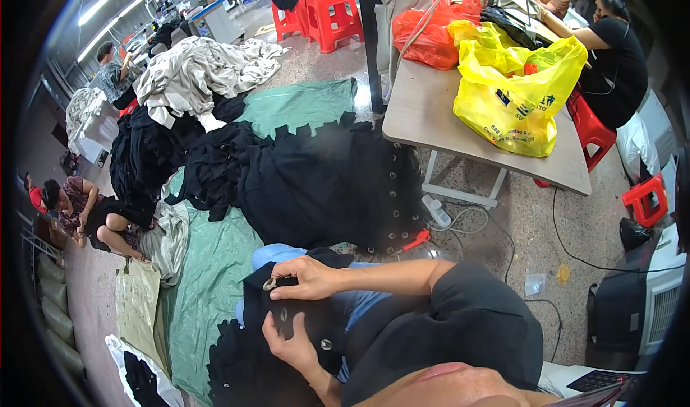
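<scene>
Black cloth point(253, 294) with round metal rings lies over my lap. My right hand point(307, 278) is closed in a pinch at its upper edge, with a small pale metal ring point(270, 284) at the fingertips; whether this ring is fixed in the cloth, I cannot tell. Just below, my left hand point(291, 344) rests against the cloth, thumb and forefinger apart. Another ring point(284, 313) shows between the two hands, and a shiny one point(326, 344) sits right of the left hand. More black cloth point(233, 357) with a notched edge hangs at the lower left.
A large black cloth point(316, 184) with metal rings along one side spreads ahead, partly over a green sheet point(215, 299). Beyond are garment heaps point(208, 76). At right stand a table point(424, 112) with a yellow bag point(514, 91), a power strip point(435, 211) and cables. Other people sit nearby.
</scene>
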`<move>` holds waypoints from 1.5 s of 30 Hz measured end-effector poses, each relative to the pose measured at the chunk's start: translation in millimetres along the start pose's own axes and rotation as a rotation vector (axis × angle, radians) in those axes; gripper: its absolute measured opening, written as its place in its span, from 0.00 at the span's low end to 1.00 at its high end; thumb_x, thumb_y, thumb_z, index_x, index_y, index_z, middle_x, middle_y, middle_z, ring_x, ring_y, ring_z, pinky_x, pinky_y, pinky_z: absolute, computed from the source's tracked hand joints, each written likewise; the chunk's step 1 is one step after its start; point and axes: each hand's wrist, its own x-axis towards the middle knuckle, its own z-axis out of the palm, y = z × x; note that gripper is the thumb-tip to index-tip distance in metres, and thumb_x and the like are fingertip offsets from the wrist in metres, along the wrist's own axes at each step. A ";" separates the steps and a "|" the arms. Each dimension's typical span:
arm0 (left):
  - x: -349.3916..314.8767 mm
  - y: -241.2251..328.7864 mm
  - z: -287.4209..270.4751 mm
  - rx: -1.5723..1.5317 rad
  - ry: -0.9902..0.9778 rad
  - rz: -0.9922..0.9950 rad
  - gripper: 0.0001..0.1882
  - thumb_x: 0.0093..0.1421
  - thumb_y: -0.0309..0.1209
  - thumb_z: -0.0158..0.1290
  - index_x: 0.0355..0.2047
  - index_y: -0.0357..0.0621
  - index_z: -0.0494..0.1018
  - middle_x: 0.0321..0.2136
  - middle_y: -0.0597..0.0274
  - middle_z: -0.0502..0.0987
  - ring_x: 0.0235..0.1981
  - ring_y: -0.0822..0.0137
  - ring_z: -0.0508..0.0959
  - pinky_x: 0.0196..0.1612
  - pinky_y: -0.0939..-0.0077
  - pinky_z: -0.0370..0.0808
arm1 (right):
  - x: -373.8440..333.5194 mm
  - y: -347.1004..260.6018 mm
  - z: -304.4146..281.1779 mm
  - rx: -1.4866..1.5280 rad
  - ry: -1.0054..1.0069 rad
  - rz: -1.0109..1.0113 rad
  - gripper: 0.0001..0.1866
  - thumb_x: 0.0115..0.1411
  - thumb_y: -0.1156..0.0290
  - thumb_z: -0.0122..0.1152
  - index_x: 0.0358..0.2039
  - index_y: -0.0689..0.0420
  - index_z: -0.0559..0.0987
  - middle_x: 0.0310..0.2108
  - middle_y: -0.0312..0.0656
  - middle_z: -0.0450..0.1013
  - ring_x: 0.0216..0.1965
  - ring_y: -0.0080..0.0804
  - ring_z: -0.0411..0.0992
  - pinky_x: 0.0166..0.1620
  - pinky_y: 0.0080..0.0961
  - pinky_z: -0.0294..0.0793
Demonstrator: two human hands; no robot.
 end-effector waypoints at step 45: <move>8.7 0.6 -5.9 -0.586 -0.095 -0.275 0.12 0.61 0.21 0.56 0.45 0.33 0.74 0.38 0.66 0.78 0.38 0.79 0.74 0.44 0.84 0.72 | 14.6 10.6 2.7 -0.134 -0.288 -0.372 0.23 0.43 0.90 0.61 0.42 0.58 0.82 0.32 0.39 0.73 0.30 0.27 0.79 0.33 0.20 0.80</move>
